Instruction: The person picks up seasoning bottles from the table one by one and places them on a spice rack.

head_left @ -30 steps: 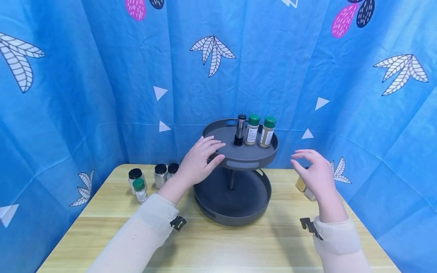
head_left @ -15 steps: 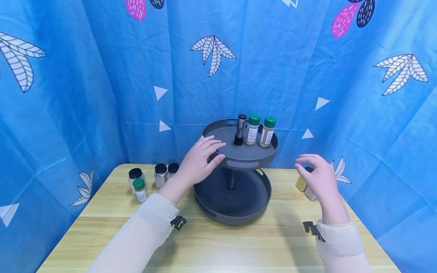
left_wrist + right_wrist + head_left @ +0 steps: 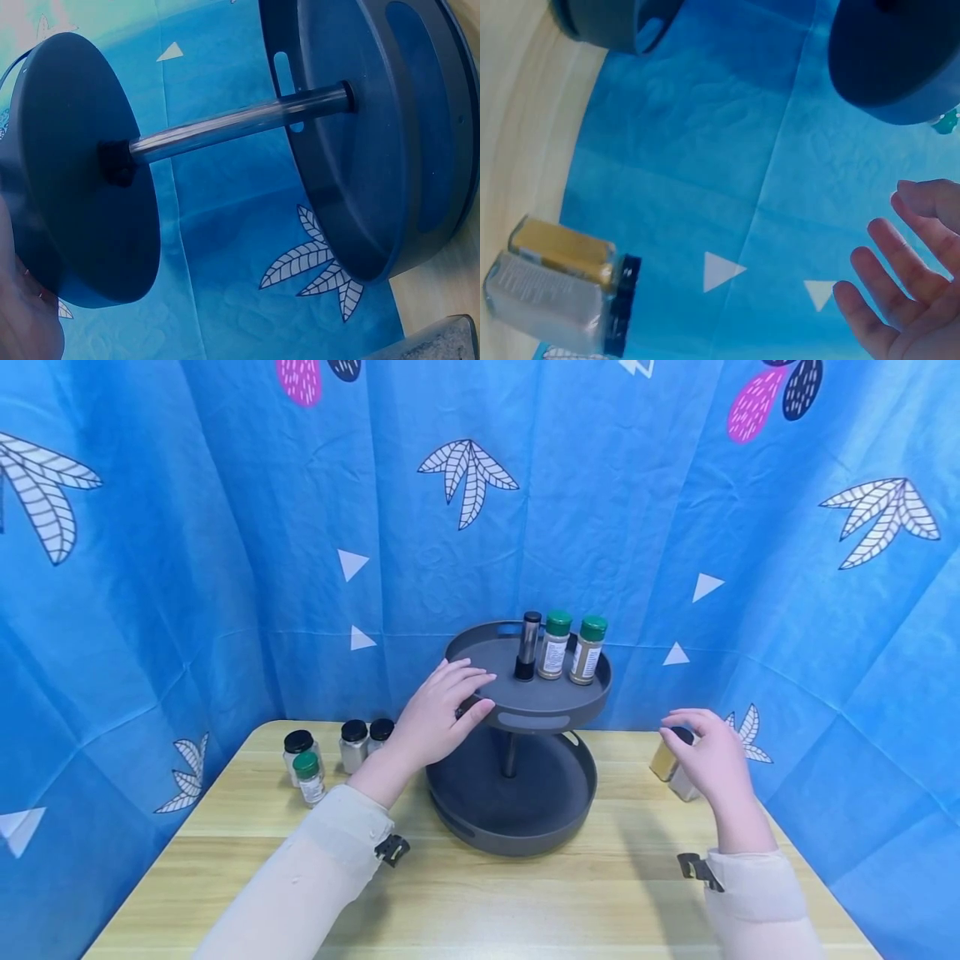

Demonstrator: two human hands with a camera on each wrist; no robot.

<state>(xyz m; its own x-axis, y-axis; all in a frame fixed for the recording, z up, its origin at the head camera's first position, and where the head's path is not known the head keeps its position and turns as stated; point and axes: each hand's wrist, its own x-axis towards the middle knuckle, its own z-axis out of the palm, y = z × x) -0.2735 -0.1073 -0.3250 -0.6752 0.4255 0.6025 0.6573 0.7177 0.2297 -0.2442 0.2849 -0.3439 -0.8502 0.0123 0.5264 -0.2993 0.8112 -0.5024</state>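
Note:
In the head view, my left hand point(image 3: 435, 714) rests at the left rim of the upper tray of a dark grey two-tier turntable point(image 3: 536, 722), fingers loosely extended over it; the left wrist view hides the fingertips. My right hand point(image 3: 716, 756) is in the air with bent fingers and nothing between them. Just past its fingertips on the table stand two square spice jars with black lids, one with yellow contents point(image 3: 566, 251), one whitish point(image 3: 551, 300). On the upper tray stand a slim black-and-clear grinder point(image 3: 527, 646) and two green-capped spice bottles point(image 3: 553, 646) point(image 3: 587, 652).
On the left of the wooden table point(image 3: 517, 910) stand several jars with black lids point(image 3: 354, 747) and a small green-capped bottle point(image 3: 308, 779). The lower tray point(image 3: 517, 839) holds nothing visible. A blue patterned curtain point(image 3: 592, 510) hangs behind and at both sides.
My right hand has moved right and slightly down, closer to the square jars. The left hand and the turntable have stayed still.

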